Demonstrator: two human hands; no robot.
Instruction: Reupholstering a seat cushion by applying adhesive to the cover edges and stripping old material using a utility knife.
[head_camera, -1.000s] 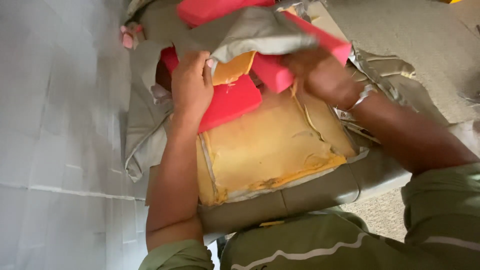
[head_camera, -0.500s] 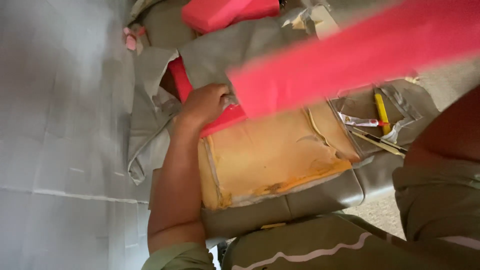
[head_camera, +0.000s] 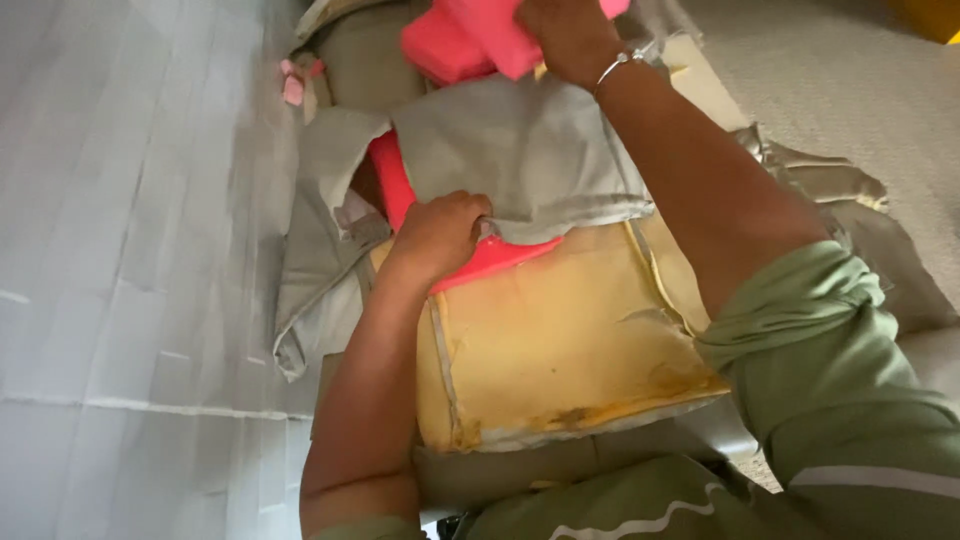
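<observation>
My left hand (head_camera: 440, 235) is closed on a red foam pad (head_camera: 495, 258) that lies on a worn yellow foam cushion (head_camera: 560, 350), at the edge of a grey fabric cover (head_camera: 520, 160) folded over the pad. My right hand (head_camera: 570, 35) reaches to the top of the view and grips a pink-red foam block (head_camera: 460, 40) above the cover. A silver bracelet sits on that wrist.
Grey tiled floor (head_camera: 120, 250) fills the left side. Beige carpet (head_camera: 850, 90) lies at the upper right. Loose cover fabric (head_camera: 310, 290) hangs off the cushion's left side. A small pink scrap (head_camera: 293, 88) lies near the top left.
My right hand swung a long red foam piece across the view, then moved up to the top holding the pink-red block. The left hand stayed pressed on the red pad.
</observation>
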